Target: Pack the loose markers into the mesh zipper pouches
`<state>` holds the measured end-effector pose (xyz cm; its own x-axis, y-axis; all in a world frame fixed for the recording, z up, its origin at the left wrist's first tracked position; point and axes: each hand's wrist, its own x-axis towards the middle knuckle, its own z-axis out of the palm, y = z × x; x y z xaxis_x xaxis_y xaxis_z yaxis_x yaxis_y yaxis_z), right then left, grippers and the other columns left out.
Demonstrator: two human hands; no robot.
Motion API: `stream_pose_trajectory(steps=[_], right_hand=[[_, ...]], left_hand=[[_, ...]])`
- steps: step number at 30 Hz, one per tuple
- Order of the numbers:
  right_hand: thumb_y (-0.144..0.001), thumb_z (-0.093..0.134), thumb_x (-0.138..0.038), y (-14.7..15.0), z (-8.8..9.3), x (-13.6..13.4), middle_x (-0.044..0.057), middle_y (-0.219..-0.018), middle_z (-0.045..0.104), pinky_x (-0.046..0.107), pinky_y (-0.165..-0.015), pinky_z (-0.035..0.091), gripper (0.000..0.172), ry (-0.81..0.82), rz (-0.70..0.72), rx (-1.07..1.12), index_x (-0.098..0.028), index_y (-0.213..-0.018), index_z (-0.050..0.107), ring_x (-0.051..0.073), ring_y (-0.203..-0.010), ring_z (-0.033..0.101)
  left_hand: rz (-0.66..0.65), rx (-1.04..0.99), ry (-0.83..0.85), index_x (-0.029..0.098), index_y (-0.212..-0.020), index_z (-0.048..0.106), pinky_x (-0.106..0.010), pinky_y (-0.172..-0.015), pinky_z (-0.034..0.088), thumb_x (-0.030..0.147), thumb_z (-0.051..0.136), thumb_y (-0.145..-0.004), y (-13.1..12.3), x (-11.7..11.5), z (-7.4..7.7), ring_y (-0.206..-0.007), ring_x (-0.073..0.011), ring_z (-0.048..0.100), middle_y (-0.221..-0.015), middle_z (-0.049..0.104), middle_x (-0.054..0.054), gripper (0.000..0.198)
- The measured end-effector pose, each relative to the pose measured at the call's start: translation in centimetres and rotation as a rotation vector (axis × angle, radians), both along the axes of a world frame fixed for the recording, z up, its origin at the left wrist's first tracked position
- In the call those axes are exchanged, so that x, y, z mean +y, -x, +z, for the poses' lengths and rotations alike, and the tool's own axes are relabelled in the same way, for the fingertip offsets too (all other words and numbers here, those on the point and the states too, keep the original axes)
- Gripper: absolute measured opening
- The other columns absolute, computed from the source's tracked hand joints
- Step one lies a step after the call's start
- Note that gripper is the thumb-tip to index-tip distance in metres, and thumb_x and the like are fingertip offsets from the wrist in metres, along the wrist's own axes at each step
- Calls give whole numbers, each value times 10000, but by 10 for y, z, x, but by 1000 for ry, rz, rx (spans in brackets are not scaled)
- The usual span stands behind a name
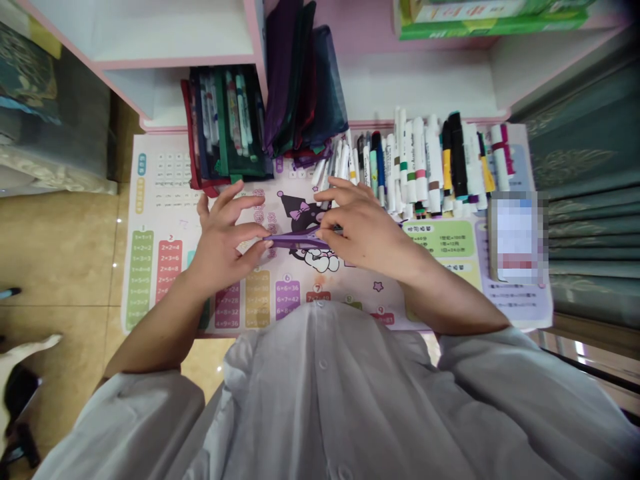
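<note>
The purple pouch (pixel 294 241), pinched by the left hand (pixel 223 237) at nine o'clock and right hand (pixel 363 230) at three, risked slipping if either loosened.

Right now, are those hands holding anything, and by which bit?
Yes, what looks like a purple pouch: the left hand pinches its left end, and the right hand holds it near its right end.

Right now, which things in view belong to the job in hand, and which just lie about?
Likely in use: purple pouch, held by left hand and right hand; loose markers; filled pouches; flat pouches.

Likely lying about: phone; green book.
</note>
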<state>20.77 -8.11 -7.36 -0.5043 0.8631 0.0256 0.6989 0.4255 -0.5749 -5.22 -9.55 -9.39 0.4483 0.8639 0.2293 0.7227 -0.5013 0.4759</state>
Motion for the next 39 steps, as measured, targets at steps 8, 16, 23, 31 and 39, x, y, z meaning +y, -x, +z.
stream_pose_trajectory(steps=[8,16,23,31,39], right_hand=[[-847,571,-196,-2,3,2,79,-1257,654,675,-1148,282,244,35,-12,-53,-193,-633,689,377,-1423,390],[-870,539,-220,-7,7,4,66,-1286,651,634,-1172,267,279,65,-21,-96,-206,-645,703,351,-1430,386],[-869,530,-215,-11,8,4,69,-1315,649,624,-1177,262,272,60,-23,-119,-208,-666,711,343,-1438,380],[-874,523,-211,-12,12,5,65,-1313,653,623,-1182,260,282,71,-20,-149,-207,-666,715,339,-1435,390],[-883,521,-230,-17,12,7,57,-1286,664,637,-1166,272,271,71,-11,-166,-218,-715,733,341,-1416,410]], left_hand=[[16,5,-17,311,-773,693,-602,-1188,155,437,642,-859,1,1,1,-1415,-326,395,-1296,619,16,161],[39,14,-22,315,-761,699,-621,-1177,173,453,639,-858,4,2,2,-1404,-342,409,-1295,623,12,179],[48,32,-31,313,-758,699,-611,-1173,189,451,641,-856,4,2,2,-1403,-335,413,-1303,626,15,179],[35,26,-38,305,-760,695,-611,-1160,205,434,653,-855,4,3,2,-1396,-343,419,-1293,630,8,165],[42,23,-48,310,-771,692,-612,-1143,229,438,641,-861,4,4,3,-1392,-339,425,-1284,631,4,165]])
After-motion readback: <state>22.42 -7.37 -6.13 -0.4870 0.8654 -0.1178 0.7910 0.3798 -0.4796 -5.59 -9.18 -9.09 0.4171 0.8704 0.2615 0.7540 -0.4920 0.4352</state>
